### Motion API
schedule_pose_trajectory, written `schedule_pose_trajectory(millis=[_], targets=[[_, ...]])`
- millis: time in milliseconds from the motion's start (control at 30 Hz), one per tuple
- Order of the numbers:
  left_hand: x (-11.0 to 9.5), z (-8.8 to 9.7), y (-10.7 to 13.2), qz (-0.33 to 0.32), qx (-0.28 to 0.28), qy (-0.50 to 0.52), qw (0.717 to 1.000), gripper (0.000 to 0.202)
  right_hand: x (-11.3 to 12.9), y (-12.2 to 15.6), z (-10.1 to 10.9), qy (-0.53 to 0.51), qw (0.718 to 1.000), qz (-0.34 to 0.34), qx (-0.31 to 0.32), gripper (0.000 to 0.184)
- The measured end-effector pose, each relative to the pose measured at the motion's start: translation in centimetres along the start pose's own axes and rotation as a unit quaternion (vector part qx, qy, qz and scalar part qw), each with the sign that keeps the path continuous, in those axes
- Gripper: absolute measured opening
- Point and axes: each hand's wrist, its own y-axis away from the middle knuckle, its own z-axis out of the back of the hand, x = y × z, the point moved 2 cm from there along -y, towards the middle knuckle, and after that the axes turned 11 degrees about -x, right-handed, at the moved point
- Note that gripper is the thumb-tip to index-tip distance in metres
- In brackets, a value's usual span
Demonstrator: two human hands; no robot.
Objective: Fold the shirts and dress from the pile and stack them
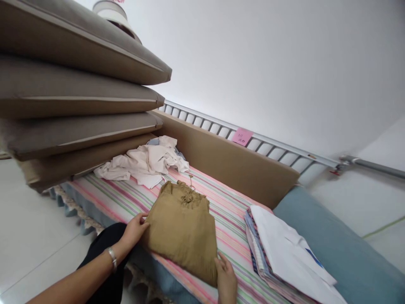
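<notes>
A pair of olive-brown drawstring trousers [182, 232], folded into a thick rectangle, lies on a striped sheet [177, 271] in front of me. Its gathered waist and tied cord point toward the far side. My left hand [135, 232], with a silver bracelet at the wrist, grips the left edge between thumb and fingers. At the lower right corner, my right hand [226, 276] holds the opposite edge; part of its fingers is hidden by the cloth. To the right lies a stack of folded clothes with a white garment [284, 249] on top.
Crumpled pale clothes [147, 160] lie farther back. Thick grey-brown cushions [79, 95] are stacked at the left, with a light-coloured hat [112, 14] above. A brown board [221, 158] leans along a white radiator bearing a pink note [242, 137]. Blue-green padding [341, 240] borders the right.
</notes>
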Motion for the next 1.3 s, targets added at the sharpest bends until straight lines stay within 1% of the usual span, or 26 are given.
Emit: schedule_pose_trajectory(millis=[100, 167, 267, 367, 433, 467, 500, 567, 600, 667, 733, 800, 833, 900, 967, 1033, 1133, 1167, 1233, 1300], targets=[[0.4, -0.1, 0.0, 0.003, 0.006, 0.017, 1.0, 0.033, 0.0, 0.3, -0.2, 0.018, 1.0, -0.014, 0.008, 0.064], [1.0, -0.6, -0.2, 0.017, 0.025, 0.016, 0.999, 0.037, -0.1, 0.2, -0.6, 0.018, 0.999, -0.016, 0.022, 0.069], [1.8, -1.4, -0.8, 0.022, 0.057, -0.032, 0.998, 0.038, -0.9, -0.2, -1.4, 0.008, 0.999, -0.027, 0.041, 0.081], [2.2, -1.7, -1.3, 0.0, 0.066, -0.089, 0.994, 0.021, -1.7, -0.8, -1.8, -0.019, 0.997, -0.04, 0.061, 0.088], [2.1, -1.4, -1.3, -0.01, 0.061, -0.103, 0.993, 0.011, -1.9, -1.0, -1.8, -0.032, 0.996, -0.033, 0.072, 0.084], [1.9, -1.1, -1.2, -0.022, 0.057, -0.111, 0.992, 0.009, -1.9, -1.0, -1.8, -0.036, 0.996, -0.027, 0.075, 0.081], [1.5, -0.9, -1.0, -0.048, 0.053, -0.124, 0.99, 0.01, -1.9, -0.9, -1.7, -0.037, 0.996, -0.02, 0.074, 0.079], [0.5, -0.5, -0.2, -0.131, 0.057, -0.161, 0.977, 0.011, -1.7, -0.7, -1.5, -0.03, 0.998, -0.003, 0.063, 0.076], [-0.1, -0.4, 0.3, -0.181, 0.068, -0.186, 0.963, 0.013, -1.6, -0.5, -1.4, -0.025, 0.998, 0.005, 0.056, 0.076], [-1.3, -0.6, 1.7, -0.27, 0.106, -0.241, 0.926, 0.019, -1.5, -0.3, -1.3, -0.01, 0.999, 0.014, 0.049, 0.078], [-2.0, -1.0, 3.0, -0.317, 0.142, -0.289, 0.892, 0.025, -1.5, -0.1, -1.2, 0.006, 0.998, 0.014, 0.053, 0.08], [-2.4, -1.4, 3.9, -0.335, 0.16, -0.327, 0.869, 0.027, -1.7, -0.1, -1.2, 0.017, 0.998, 0.01, 0.058, 0.083], [-2.4, -1.5, 4.2, -0.337, 0.164, -0.339, 0.863, 0.027, -1.8, -0.1, -1.2, 0.018, 0.998, 0.01, 0.06, 0.084], [-2.2, -1.6, 4.5, -0.33, 0.166, -0.349, 0.861, 0.025, -1.9, 0.0, -1.1, 0.018, 0.998, 0.012, 0.063, 0.083], [-2.0, -1.7, 4.4, -0.32, 0.165, -0.335, 0.871, 0.026, -1.8, 0.1, -1.1, 0.022, 0.998, 0.016, 0.064, 0.082], [-1.7, -1.7, 3.8, -0.3, 0.151, -0.302, 0.892, 0.032, -1.7, 0.3, -1.0, 0.029, 0.998, 0.018, 0.057, 0.08], [-1.1, -1.6, 2.2, -0.22, 0.095, -0.261, 0.935, 0.047, -1.5, 0.4, -0.8, 0.029, 0.998, 0.018, 0.043, 0.079], [-0.9, -1.6, 1.6, -0.188, 0.075, -0.257, 0.945, 0.05, -1.5, 0.3, -0.8, 0.027, 0.999, 0.016, 0.039, 0.079], [-0.5, -1.4, 0.4, -0.136, 0.05, -0.261, 0.954, 0.051, -1.6, 0.2, -0.7, 0.026, 0.999, 0.008, 0.034, 0.081], [-0.5, -1.4, -0.5, -0.114, 0.048, -0.27, 0.955, 0.047, -1.8, 0.0, -0.6, 0.024, 0.999, -0.002, 0.038, 0.081]])
